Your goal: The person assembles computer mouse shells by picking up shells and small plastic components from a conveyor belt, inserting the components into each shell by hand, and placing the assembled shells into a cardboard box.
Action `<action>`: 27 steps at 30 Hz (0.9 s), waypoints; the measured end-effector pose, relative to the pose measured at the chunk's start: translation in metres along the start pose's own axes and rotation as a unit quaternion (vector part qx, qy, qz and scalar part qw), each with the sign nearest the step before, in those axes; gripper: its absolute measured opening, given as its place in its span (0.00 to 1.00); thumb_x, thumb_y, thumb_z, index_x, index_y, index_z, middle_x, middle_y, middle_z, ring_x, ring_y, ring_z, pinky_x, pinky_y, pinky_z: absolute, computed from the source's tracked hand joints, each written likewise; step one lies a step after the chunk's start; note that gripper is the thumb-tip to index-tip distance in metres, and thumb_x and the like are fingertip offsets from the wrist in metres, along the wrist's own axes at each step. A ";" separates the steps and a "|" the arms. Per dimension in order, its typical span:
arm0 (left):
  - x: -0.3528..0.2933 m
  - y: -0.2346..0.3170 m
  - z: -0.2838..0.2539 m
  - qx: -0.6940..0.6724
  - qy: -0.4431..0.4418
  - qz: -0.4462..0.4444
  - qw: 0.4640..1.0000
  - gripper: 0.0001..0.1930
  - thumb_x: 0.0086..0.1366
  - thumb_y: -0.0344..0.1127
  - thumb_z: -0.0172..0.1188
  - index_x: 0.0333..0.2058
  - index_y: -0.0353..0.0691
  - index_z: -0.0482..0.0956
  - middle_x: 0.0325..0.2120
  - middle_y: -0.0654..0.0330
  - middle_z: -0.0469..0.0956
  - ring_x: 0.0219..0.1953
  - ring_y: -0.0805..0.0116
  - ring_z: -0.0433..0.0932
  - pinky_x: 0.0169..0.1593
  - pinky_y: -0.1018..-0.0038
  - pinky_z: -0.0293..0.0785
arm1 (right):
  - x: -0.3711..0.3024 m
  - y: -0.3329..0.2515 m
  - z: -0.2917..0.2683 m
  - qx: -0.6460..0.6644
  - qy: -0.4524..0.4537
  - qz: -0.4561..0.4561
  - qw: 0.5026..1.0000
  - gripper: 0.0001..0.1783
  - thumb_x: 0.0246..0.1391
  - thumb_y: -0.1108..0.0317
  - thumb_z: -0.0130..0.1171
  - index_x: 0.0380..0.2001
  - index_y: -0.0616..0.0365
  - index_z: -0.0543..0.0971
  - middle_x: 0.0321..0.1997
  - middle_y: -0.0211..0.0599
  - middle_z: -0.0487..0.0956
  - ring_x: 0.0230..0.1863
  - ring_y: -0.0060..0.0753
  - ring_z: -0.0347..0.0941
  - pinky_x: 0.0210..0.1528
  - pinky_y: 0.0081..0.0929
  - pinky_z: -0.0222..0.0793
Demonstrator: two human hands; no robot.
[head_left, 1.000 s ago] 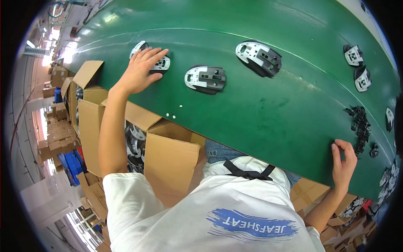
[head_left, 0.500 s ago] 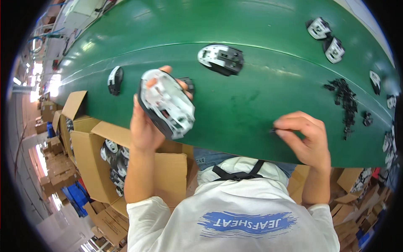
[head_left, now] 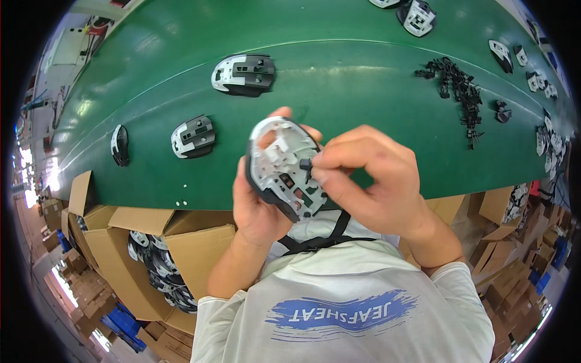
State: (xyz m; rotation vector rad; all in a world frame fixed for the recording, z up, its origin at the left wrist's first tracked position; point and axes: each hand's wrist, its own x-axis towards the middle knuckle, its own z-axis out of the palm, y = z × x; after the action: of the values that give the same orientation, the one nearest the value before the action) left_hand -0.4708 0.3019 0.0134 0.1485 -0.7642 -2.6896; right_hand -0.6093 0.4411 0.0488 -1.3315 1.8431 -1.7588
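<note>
My left hand (head_left: 259, 209) grips a white-and-black computer mouse shell (head_left: 277, 145), tilted so its hollow white inside with ribs and cutouts shows. The fingers wrap round its left and far edges. Between thumb and forefinger, my right hand (head_left: 378, 175) pinches a small black plastic part (head_left: 305, 164) at the shell's inner side. Whether that part touches the shell, I cannot tell. Both hands are above the near edge of the green table (head_left: 351, 109).
Several mouse shells (head_left: 244, 74) lie on the table at left, far right and back. A pile of small black parts (head_left: 463, 94) is to the right, with a smaller clump (head_left: 502, 112) beside it. An open cardboard box (head_left: 203, 251) holding more shells stands at near left.
My right hand has brought the small black part leftward from over the table to the shell. My left hand has moved the shell toward my middle. The view has shifted right.
</note>
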 end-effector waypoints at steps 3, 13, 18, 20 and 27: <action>0.007 -0.017 0.017 0.079 0.022 0.130 0.988 0.37 0.78 0.56 0.45 0.75 0.39 0.58 0.66 0.43 0.70 0.67 0.49 0.73 0.69 0.52 0.72 | -0.018 0.006 0.016 0.260 0.169 0.138 0.941 0.11 0.65 0.78 0.66 0.49 0.61 0.82 0.47 0.34 0.84 0.48 0.26 0.81 0.54 0.28 0.79; 0.024 -0.055 0.048 -0.052 0.099 -0.047 0.993 0.29 0.80 0.54 0.45 0.69 0.40 0.69 0.63 0.56 0.75 0.67 0.61 0.73 0.71 0.60 0.68 | -0.007 0.027 0.011 0.200 0.223 -0.041 0.953 0.11 0.67 0.80 0.59 0.51 0.60 0.81 0.45 0.39 0.81 0.44 0.31 0.79 0.47 0.31 0.77; 0.015 -0.046 0.038 -0.052 0.077 -0.204 0.975 0.30 0.79 0.60 0.43 0.67 0.46 0.72 0.61 0.59 0.78 0.66 0.60 0.76 0.69 0.59 0.73 | 0.001 0.034 -0.021 0.066 0.189 -0.176 0.964 0.12 0.64 0.84 0.61 0.49 0.63 0.81 0.44 0.43 0.78 0.37 0.32 0.80 0.38 0.29 0.78; 0.010 -0.036 0.028 -0.028 0.009 -0.242 0.970 0.40 0.77 0.55 0.47 0.79 0.38 0.54 0.72 0.54 0.68 0.74 0.60 0.68 0.75 0.61 0.66 | 0.001 0.033 -0.026 0.030 0.173 -0.190 0.966 0.14 0.59 0.84 0.68 0.47 0.61 0.83 0.42 0.41 0.83 0.37 0.34 0.83 0.39 0.32 0.79; 0.013 -0.024 0.026 -0.090 0.119 -0.086 0.985 0.29 0.78 0.51 0.46 0.71 0.44 0.66 0.70 0.45 0.70 0.68 0.51 0.75 0.68 0.53 0.76 | -0.006 0.004 -0.039 -0.050 0.043 -0.026 0.997 0.13 0.52 0.78 0.79 0.40 0.58 0.87 0.39 0.37 0.90 0.38 0.35 0.87 0.50 0.38 0.82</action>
State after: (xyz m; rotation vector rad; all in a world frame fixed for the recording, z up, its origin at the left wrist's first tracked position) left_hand -0.4945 0.3291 0.0228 0.5027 -0.4534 -2.8161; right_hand -0.6353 0.4703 0.0520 -1.3716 1.9836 -1.7977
